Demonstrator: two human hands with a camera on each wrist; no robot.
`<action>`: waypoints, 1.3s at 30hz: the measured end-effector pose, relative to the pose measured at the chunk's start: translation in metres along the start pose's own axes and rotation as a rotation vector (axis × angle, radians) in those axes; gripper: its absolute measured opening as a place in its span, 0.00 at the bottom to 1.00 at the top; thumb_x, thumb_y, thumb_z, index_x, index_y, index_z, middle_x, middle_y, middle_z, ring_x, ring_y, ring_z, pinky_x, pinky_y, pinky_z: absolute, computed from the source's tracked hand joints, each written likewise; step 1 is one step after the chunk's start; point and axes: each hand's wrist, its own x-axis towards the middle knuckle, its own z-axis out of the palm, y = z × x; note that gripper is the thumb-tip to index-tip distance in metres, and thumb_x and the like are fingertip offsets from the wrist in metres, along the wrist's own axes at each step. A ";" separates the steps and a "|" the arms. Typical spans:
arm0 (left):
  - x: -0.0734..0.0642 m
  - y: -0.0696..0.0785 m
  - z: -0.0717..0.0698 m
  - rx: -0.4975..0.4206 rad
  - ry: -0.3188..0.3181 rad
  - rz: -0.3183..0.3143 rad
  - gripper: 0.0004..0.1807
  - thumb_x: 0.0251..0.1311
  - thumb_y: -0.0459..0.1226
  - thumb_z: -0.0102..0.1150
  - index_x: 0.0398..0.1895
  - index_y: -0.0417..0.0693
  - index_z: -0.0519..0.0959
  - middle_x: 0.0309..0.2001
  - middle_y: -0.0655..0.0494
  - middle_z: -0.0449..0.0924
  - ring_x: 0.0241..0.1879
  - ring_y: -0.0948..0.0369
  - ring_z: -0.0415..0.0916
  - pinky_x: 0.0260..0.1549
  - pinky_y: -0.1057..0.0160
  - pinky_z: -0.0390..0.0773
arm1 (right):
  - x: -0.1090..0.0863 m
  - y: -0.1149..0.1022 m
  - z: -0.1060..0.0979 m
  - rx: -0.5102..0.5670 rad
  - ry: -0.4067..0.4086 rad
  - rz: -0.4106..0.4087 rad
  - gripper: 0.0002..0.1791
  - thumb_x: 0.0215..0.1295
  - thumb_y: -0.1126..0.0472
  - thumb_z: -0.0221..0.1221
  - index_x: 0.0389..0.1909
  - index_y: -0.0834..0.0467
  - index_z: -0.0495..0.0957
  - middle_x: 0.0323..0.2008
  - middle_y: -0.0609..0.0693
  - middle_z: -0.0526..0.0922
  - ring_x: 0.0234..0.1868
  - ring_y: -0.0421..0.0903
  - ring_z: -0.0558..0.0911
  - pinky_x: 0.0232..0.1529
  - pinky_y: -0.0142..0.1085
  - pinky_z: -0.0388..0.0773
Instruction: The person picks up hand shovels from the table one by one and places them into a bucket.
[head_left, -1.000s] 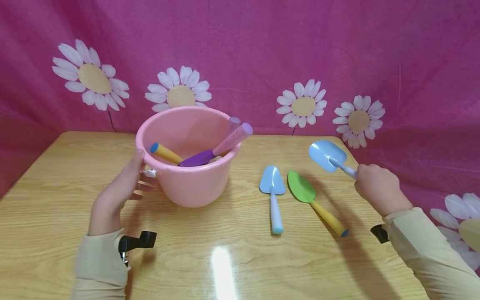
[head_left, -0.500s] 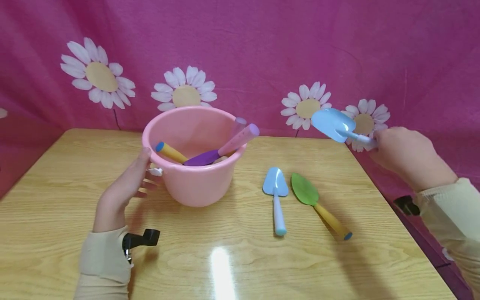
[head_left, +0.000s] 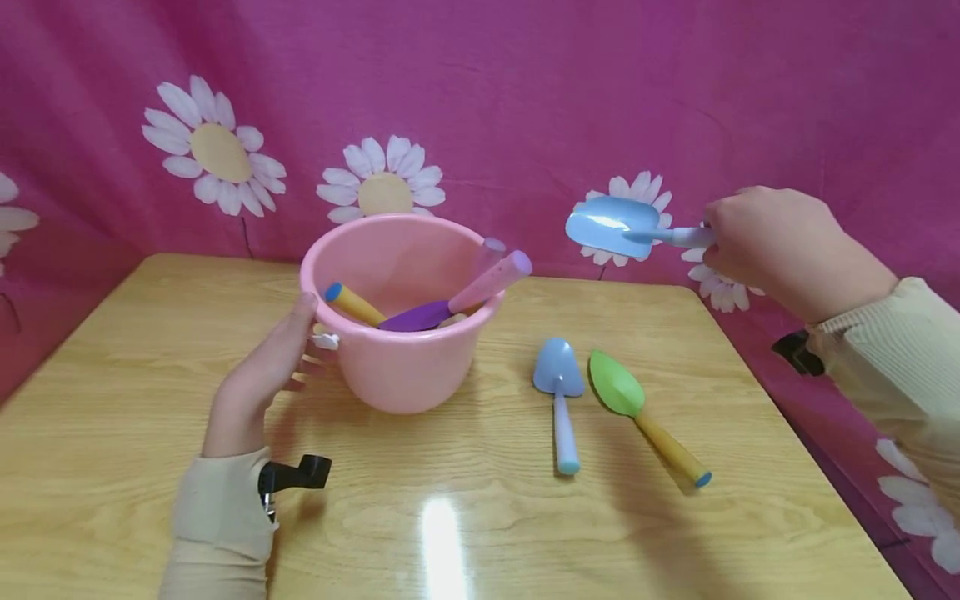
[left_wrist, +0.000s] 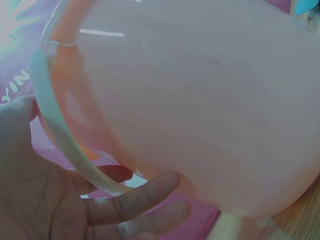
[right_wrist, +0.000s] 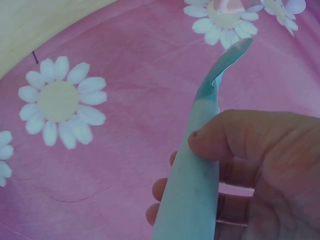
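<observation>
My left hand rests at the left side of a pink bucket, thumb at the rim and the other fingers loosely extended beside the outer wall. In the left wrist view, the bucket's pale handle passes between thumb and fingers. My right hand grips the light handle of a blue hand trowel, its broad blade pointing left, raised above the table's far right part. Seen from the right wrist, the thumb presses along the trowel handle with fingers wrapped behind it. Inside the bucket lies a purple-bladed trowel with a pink handle.
A smaller blue trowel and a green leaf-shaped trowel with a yellow handle lie on the wooden table, right of the bucket. A yellow handle and a lilac handle also show inside it. Behind hangs a magenta flowered cloth.
My right hand has lifted the blue trowel higher, first rightward, then back left, and its blade has turned to point left. My left hand stays at the bucket; the head view has shifted slightly.
</observation>
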 end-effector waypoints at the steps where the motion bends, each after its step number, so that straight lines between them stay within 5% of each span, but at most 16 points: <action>1: 0.001 0.000 0.000 -0.002 0.000 -0.001 0.44 0.57 0.67 0.14 0.66 0.46 0.49 0.50 0.35 0.64 0.46 0.39 0.65 0.35 0.48 0.69 | 0.002 -0.002 -0.002 0.000 -0.009 0.002 0.08 0.47 0.68 0.62 0.30 0.64 0.77 0.18 0.52 0.71 0.19 0.47 0.67 0.15 0.40 0.69; 39: 0.003 -0.003 0.000 -0.006 -0.001 0.029 0.42 0.57 0.67 0.13 0.66 0.50 0.50 0.50 0.36 0.65 0.46 0.38 0.67 0.36 0.46 0.69 | 0.017 -0.068 -0.048 -0.108 0.178 -0.220 0.11 0.46 0.71 0.59 0.35 0.65 0.78 0.20 0.55 0.72 0.18 0.49 0.69 0.14 0.43 0.71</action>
